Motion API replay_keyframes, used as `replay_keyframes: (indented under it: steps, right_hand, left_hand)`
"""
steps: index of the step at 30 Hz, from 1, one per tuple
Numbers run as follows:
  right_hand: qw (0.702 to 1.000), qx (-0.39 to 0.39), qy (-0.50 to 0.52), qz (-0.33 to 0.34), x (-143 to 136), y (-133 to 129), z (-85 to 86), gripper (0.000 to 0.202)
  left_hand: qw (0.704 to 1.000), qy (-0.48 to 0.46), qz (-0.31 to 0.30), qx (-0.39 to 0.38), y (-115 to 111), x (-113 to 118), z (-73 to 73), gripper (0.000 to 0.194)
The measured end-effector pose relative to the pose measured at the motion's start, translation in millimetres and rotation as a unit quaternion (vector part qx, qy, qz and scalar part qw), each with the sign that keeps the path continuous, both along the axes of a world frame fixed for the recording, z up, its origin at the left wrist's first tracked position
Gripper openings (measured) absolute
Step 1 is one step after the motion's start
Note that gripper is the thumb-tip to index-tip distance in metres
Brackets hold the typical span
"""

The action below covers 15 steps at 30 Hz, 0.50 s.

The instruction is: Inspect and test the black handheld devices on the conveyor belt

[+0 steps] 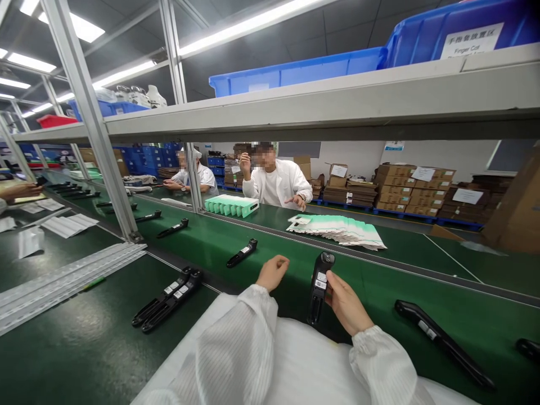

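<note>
My right hand (346,301) holds a black device (319,289) with white labels upright over the green belt (291,281), its fingers on the device's right side. To the left of it, my left hand (273,273) hovers with its fingers curled together; whatever may be between them cannot be made out. Another black device (242,253) lies on the belt beyond my left hand. Two more labelled devices (169,298) rest side by side on the green table at the left. A longer black device (442,340) lies on the belt at the right.
Across the belt, a person in white (272,183) stands behind fanned green-white cartons (337,229) and a row of upright cartons (232,206). A metal post (99,129) rises at the left under a shelf (295,109) with blue bins. White strips (63,281) lie at the left.
</note>
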State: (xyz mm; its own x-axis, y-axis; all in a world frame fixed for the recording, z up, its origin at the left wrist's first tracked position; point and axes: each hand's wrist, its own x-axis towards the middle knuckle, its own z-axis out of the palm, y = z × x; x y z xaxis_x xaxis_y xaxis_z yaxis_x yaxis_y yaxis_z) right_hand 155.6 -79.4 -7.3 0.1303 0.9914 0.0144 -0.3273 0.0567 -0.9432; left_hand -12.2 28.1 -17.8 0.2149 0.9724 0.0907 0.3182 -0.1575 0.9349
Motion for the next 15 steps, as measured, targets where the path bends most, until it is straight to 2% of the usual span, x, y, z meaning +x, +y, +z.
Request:
replay_keyframes:
  steps: [2,4,6,8,11,13,15]
  right_hand:
    - [1.000,-0.001,-0.008,-0.004,1.3,0.6,-1.2,0.040]
    - [1.000,-0.001,-0.015,-0.010,2.0,1.3,-2.6,0.041]
    - [1.000,-0.004,-0.019,-0.019,1.4,2.0,-3.7,0.042]
    - [0.999,-0.008,-0.017,-0.029,-0.5,2.5,-4.2,0.042]
    - [0.999,-0.010,-0.015,-0.044,-4.3,2.2,-3.2,0.042]
    - [0.998,-0.010,-0.022,-0.051,-5.8,1.2,-1.4,0.043]
    - [0.998,-0.009,-0.026,-0.050,-5.8,-0.2,0.8,0.044]
  left_hand:
    - [0.981,0.129,0.058,0.131,12.5,-18.4,1.6,0.030]
    - [0.945,0.230,0.146,0.183,23.4,-35.7,2.4,0.044]
    - [0.916,0.281,0.234,0.164,31.3,-48.1,1.5,0.050]
    - [0.906,0.286,0.288,0.118,35.5,-54.0,-1.2,0.051]
    - [0.936,0.233,0.260,0.039,35.7,-53.0,-6.4,0.048]
    - [0.961,0.165,0.221,-0.003,33.8,-49.1,-8.5,0.039]
    - [0.974,0.102,0.200,-0.029,31.7,-44.6,-8.0,0.030]
